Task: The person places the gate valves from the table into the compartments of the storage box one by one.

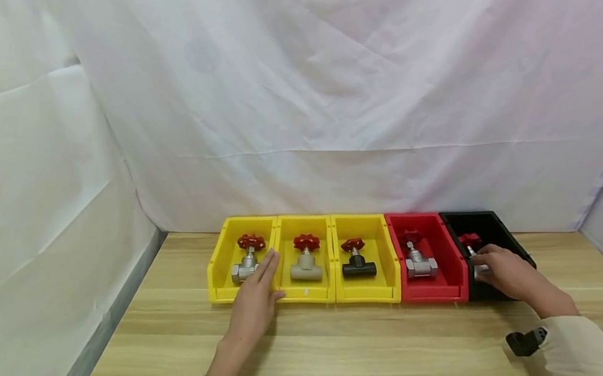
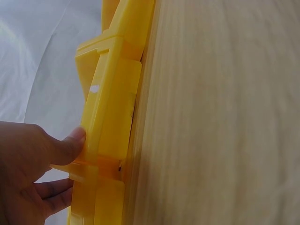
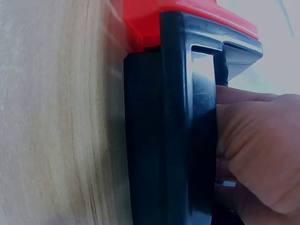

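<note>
My left hand (image 1: 255, 300) rests on the divider between the two leftmost yellow bins, its fingers fairly straight; the left wrist view shows the thumb (image 2: 72, 145) against the yellow bin front (image 2: 101, 117). Silver valve (image 1: 244, 270) with a red handwheel lies partly behind that hand. My right hand (image 1: 506, 269) reaches into the black bin (image 1: 481, 223), fingers curled at a silver valve (image 1: 479, 268) with a red handwheel. From the right wrist, the black bin's front wall (image 3: 178, 131) hides most of the grip.
Beige valve (image 1: 305, 268) and black valve (image 1: 359, 266), both red-wheeled, lie in yellow bins. Another silver valve (image 1: 421, 264) lies in the red bin (image 1: 433, 292). The bins stand in a row on a wooden table (image 1: 367, 355), before a white cloth (image 1: 350, 81).
</note>
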{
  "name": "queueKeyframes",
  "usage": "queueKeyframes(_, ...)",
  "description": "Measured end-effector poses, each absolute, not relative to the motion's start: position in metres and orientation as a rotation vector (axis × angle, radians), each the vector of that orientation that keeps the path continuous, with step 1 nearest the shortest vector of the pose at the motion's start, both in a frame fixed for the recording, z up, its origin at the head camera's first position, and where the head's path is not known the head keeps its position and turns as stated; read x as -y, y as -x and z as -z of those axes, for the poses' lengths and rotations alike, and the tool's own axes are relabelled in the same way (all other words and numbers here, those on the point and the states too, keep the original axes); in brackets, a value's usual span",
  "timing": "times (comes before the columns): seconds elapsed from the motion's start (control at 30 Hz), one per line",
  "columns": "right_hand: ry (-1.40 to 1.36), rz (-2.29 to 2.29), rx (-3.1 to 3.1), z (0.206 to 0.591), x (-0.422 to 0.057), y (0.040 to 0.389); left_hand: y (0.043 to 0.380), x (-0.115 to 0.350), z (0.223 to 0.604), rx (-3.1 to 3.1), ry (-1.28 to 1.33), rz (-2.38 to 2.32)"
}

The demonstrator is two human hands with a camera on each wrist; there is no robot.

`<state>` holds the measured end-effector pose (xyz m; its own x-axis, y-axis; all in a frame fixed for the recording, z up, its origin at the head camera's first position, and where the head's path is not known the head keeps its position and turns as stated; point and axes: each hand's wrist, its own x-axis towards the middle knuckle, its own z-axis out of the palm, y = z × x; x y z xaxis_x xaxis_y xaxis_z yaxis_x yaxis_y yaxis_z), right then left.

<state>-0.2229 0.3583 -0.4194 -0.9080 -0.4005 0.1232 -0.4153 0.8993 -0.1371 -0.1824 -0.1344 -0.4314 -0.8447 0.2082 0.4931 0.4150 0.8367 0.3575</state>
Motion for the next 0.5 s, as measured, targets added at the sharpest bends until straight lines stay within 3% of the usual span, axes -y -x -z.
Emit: queueKeyframes(0.5, -0.648, -0.205, 3.001, 0.4143, -0.3539, 0.2223, 0.1800, 0.1329, 0.4287, 2.580, 0.464, 0.656)
